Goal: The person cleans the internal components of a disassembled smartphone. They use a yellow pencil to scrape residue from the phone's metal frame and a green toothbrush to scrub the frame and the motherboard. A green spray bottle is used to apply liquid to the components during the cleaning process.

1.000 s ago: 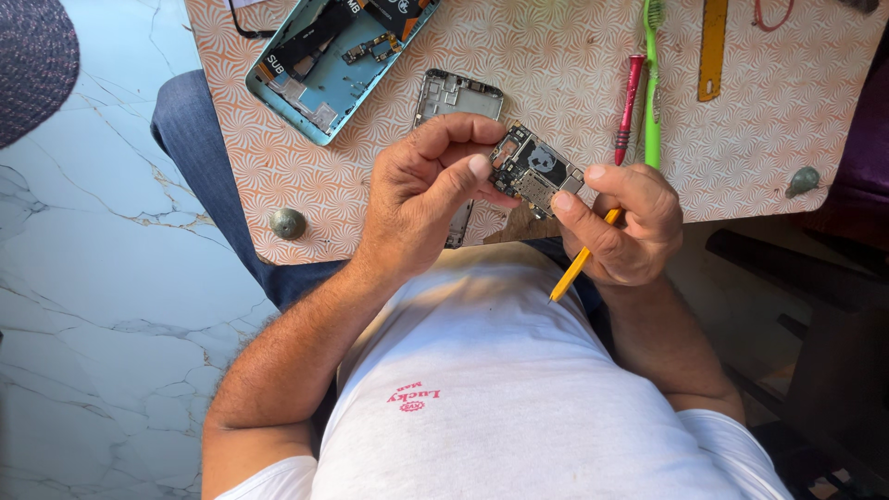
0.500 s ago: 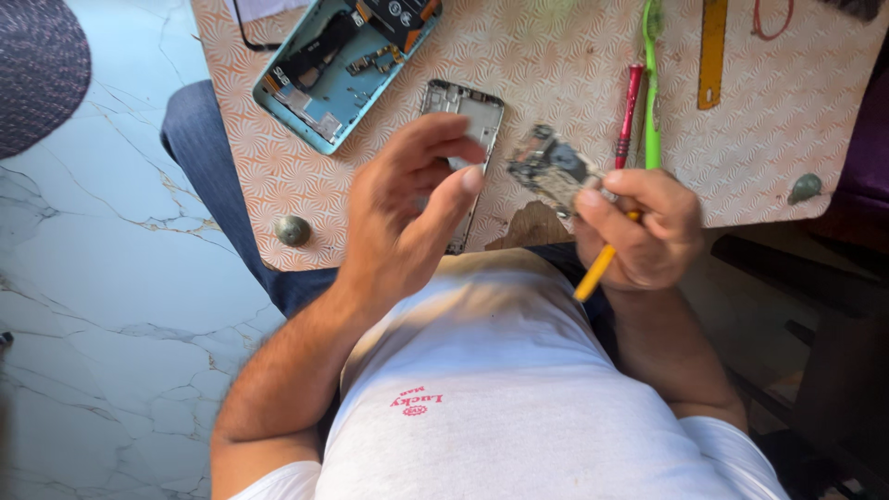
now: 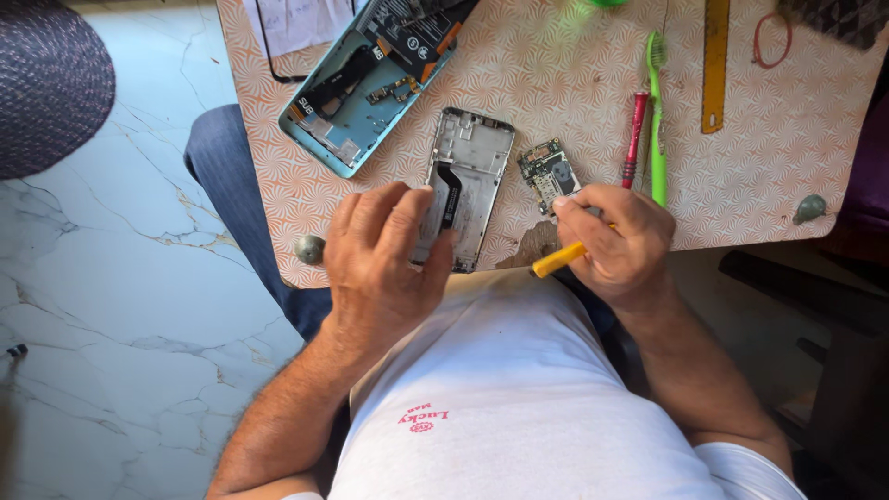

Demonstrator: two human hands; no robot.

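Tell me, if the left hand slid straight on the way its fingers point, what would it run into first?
The left hand points up and slightly right, fingertips already on the grey phone frame. Going straight on, it would slide along that frame; beyond it probably the blue phone shell, though the line is uncertain.

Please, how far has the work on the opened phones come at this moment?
Done: the blue phone back lies opened and the small circuit board is out on the table. In hand: the left hand rests on the grey phone frame; the right hand holds a yellow tool and touches the board. Left: everything is still apart.
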